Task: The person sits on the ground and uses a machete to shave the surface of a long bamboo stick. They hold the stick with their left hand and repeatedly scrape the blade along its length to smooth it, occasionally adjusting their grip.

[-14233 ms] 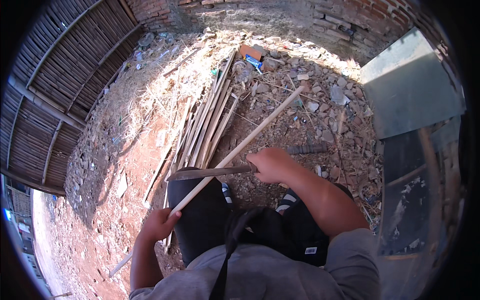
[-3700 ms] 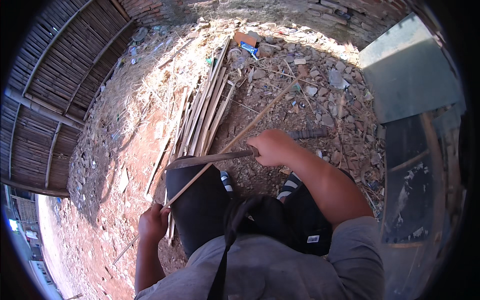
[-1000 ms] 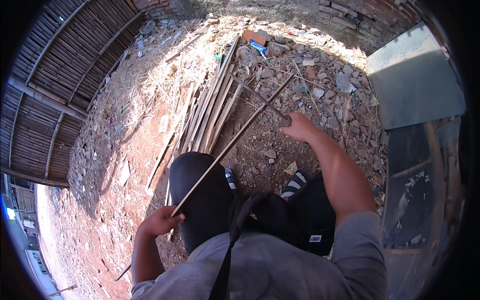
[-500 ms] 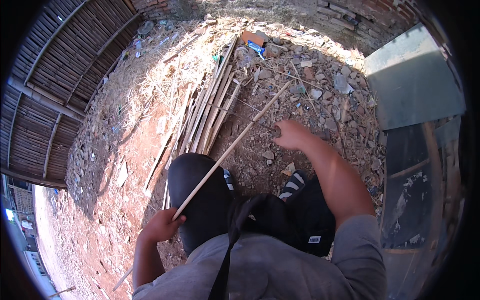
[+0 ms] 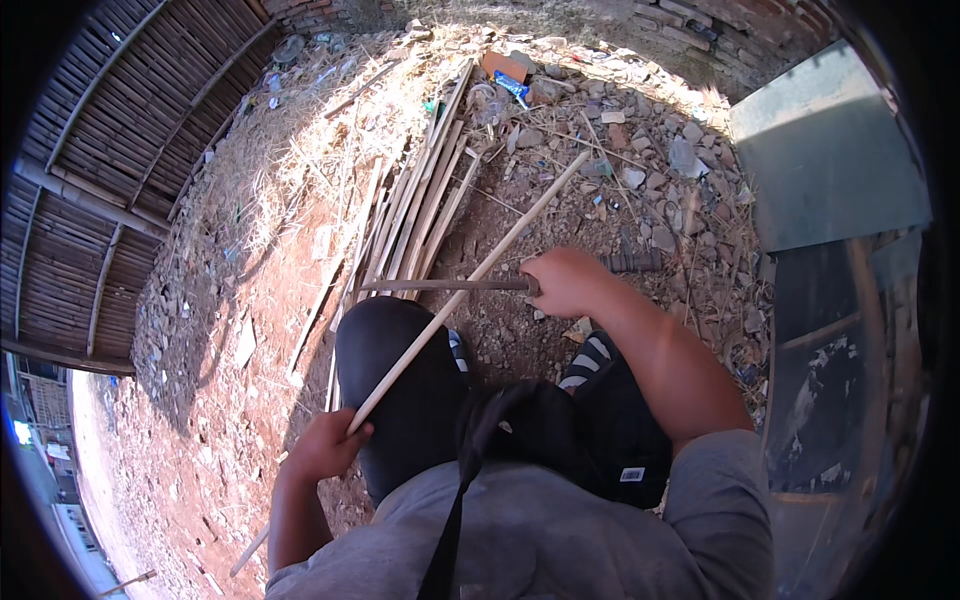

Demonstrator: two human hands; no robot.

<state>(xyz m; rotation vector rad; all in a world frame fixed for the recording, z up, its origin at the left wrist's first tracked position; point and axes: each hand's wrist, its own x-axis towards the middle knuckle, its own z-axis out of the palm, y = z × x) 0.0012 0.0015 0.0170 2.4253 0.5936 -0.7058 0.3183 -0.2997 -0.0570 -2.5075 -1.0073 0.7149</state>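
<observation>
My left hand [image 5: 328,445] is closed around the lower part of a long pale wooden stick [image 5: 412,352]. The stick slants up and to the right across my left knee, its far end over the stony ground; its lower end shows past my left forearm. My right hand [image 5: 567,282] grips a long, narrow, dark-bladed knife [image 5: 410,286] at the handle, which is mostly hidden by the fingers. The blade points left and crosses the stick just beyond my knee; whether the two touch I cannot tell.
A pile of split pale slats [image 5: 412,215] lies beyond my left knee. Rubble and litter [image 5: 640,180] cover the ground ahead and right. A woven bamboo wall [image 5: 120,130] stands left, a brick wall [image 5: 690,60] at the back, and grey-green panels [image 5: 835,170] at the right.
My right hand has moved a little nearer and left. The knife's blade has swung from slanting away to lying almost level across the stick. My left hand has hardly moved.
</observation>
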